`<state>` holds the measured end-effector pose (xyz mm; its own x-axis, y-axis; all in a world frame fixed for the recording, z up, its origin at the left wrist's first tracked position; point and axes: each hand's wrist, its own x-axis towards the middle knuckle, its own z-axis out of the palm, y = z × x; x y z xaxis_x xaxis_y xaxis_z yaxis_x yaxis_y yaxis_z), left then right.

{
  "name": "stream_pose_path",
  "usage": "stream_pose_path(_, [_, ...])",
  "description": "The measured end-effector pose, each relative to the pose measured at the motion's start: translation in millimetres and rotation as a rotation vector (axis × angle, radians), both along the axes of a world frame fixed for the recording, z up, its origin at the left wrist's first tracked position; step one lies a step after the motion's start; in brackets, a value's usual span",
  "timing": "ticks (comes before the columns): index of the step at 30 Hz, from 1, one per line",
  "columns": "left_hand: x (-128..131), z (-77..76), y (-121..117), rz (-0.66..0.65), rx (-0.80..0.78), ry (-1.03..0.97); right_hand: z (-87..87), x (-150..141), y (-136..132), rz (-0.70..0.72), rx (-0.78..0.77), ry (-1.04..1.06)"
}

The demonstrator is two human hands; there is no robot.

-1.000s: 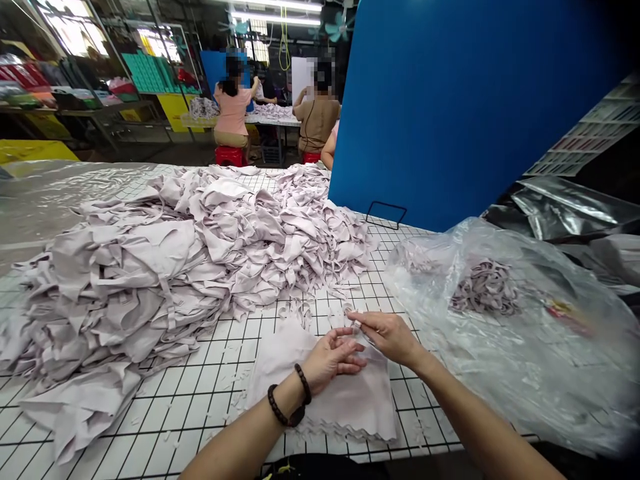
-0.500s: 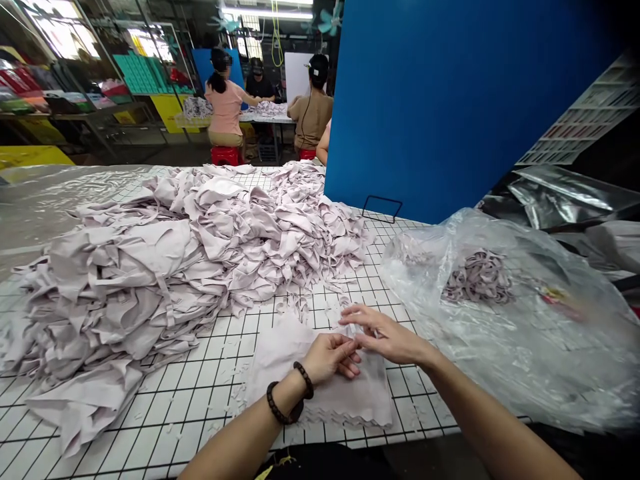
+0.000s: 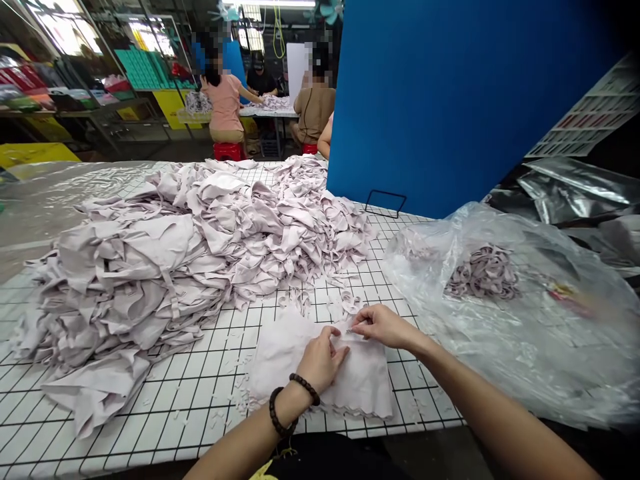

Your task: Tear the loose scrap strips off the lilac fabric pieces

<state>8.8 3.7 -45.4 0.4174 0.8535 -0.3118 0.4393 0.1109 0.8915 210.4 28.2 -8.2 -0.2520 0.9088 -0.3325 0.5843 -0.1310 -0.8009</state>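
A flat stack of pale pinkish garments with wavy lower edges lies in front of me, its thin straps looped beyond its far edge. My left hand rests on the top garment, thumb and forefinger apart, holding nothing. At the upper right of the stack, my right hand pinches the top garment's edge between thumb and fingers. A small greyish detail shows by those fingertips, too small to make out.
A large heap of similar garments covers the table's left and far side. Right of the stack spreads a clear plastic bag with bundled straps showing. A blue panel stands behind it. Small scraps dot the gridded tabletop. People sit at a farther table.
My left hand has drawn back from the right fingertips and lowered onto the garment, its fingers parting. My right hand's fingers have closed into a pinch at the garment's upper edge.
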Motion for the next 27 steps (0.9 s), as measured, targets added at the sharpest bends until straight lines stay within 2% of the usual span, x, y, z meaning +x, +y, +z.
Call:
stream_pose_path(6, [0.3,-4.7,2.9,-0.001,0.016,0.041,-14.9,-13.7,-4.5,-0.066,-0.024,0.003])
stream_pose_path(15, [0.2,-7.0,3.0,-0.001,0.014,0.028,-9.9,-26.6,-7.6,-0.084,-0.083,0.007])
stream_pose_path(27, [-0.7,-15.9,4.1,0.002,-0.006,0.004,-10.8,-31.3,-6.6,0.006,-0.020,-0.029])
